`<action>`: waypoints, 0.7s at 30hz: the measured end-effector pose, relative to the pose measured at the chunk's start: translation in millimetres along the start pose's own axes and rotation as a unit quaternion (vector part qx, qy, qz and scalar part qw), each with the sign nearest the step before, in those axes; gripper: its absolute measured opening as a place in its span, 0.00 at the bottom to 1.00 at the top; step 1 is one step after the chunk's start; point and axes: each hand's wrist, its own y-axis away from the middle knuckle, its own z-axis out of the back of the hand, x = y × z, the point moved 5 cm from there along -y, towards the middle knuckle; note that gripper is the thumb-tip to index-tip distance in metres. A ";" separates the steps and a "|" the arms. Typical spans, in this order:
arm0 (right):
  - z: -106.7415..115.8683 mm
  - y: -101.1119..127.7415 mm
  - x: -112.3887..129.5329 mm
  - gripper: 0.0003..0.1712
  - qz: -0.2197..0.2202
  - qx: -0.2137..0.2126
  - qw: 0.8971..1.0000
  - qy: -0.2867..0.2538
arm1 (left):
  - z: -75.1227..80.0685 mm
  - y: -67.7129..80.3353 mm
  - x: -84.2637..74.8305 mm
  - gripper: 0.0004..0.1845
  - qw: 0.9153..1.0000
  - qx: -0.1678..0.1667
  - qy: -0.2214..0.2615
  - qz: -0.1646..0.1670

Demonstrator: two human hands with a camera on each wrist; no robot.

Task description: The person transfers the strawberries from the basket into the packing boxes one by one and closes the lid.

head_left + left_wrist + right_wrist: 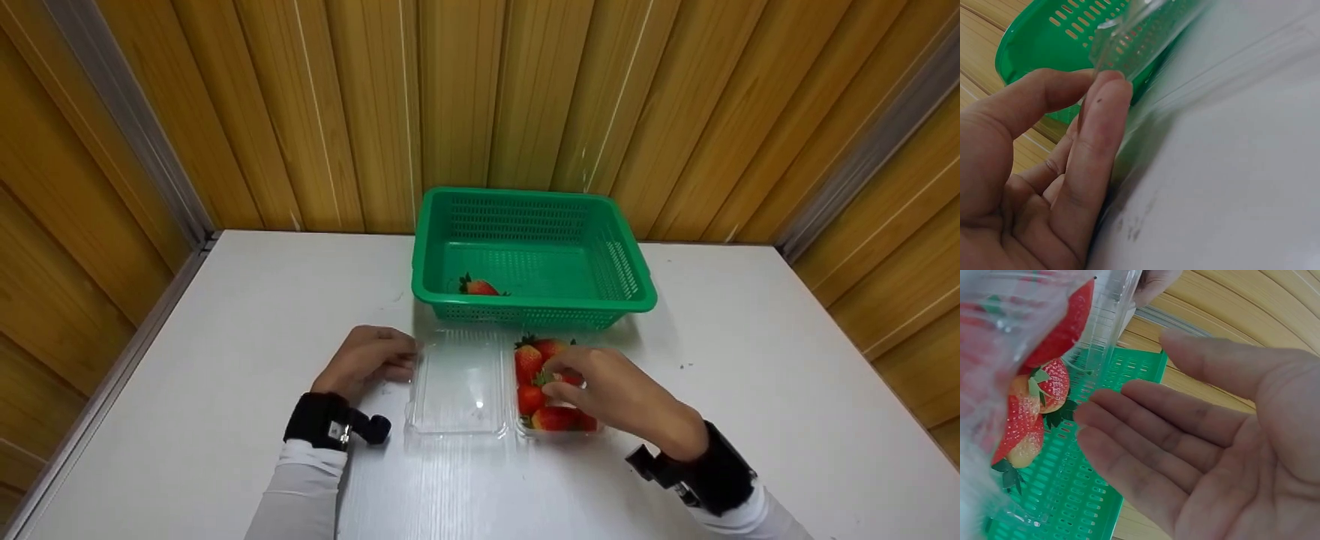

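Nearest to the camera, at the lower left of the head view, the left hand (pixel 371 360) rests on the white surface (pixel 750 390) with its fingers (pixel 1100 121) straight and relaxed, the tips touching the left edge of the clear lid (pixel 459 386) of an opened plastic box; they pinch nothing that I can see. This lid lies flat on the surface, folded out to the left of the tray part (pixel 553 431). Moving right, the tray holds several strawberries (pixel 529 364), packed close together. The right hand (pixel 611 394) is over them at the lower middle of the frame; in the wrist view its fingers (pixel 1129 439) are stretched out and loose, near the fruit but not closed around any, and I cannot tell if the tips touch a berry. Behind the box, at the upper middle of the frame, stands the green basket (pixel 626 296), and one strawberry (pixel 478 286) lies in its front left corner. By my judgement the work is only at its beginning: one berry is already in the basket, while nearly all the others are still in the tray and remain to be moved.
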 end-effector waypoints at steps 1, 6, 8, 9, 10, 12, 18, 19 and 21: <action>0.5 -1.0 0.1 0.12 -0.005 -0.004 1.000 0.000 | -0.1 0.0 -0.1 0.11 1.000 0.001 0.000 -0.001; 3.1 -4.8 1.3 0.13 -0.003 -0.022 1.000 -0.020 | 0.3 0.3 -0.6 0.11 1.000 0.003 -0.001 -0.004; 4.9 -5.9 2.3 0.14 -0.001 -0.031 0.999 -0.026 | 0.4 0.7 -1.0 0.11 1.000 0.002 -0.001 -0.004; 5.8 -6.6 2.5 0.14 0.001 -0.037 0.999 -0.026 | 0.4 0.9 -1.5 0.11 1.000 0.002 -0.002 -0.004; 6.7 -7.3 3.2 0.15 0.006 -0.043 0.999 -0.026 | 0.4 1.0 -1.6 0.11 1.000 0.000 -0.004 -0.004; 8.9 -8.7 4.3 0.15 0.011 -0.057 0.998 -0.024 | 0.3 0.9 -1.8 0.11 1.000 -0.001 -0.005 -0.003; 14.6 -12.9 6.1 0.15 0.027 -0.096 0.995 -0.016 | 0.0 -0.5 -0.6 0.09 1.000 -0.009 -0.002 0.004; 15.2 -13.3 6.3 0.15 0.031 -0.102 0.994 -0.015 | 0.0 -0.8 0.1 0.09 1.000 -0.010 -0.001 0.007; 15.9 -14.6 6.5 0.14 0.035 -0.112 0.993 -0.013 | -0.4 -0.9 1.2 0.09 1.000 -0.009 0.002 0.011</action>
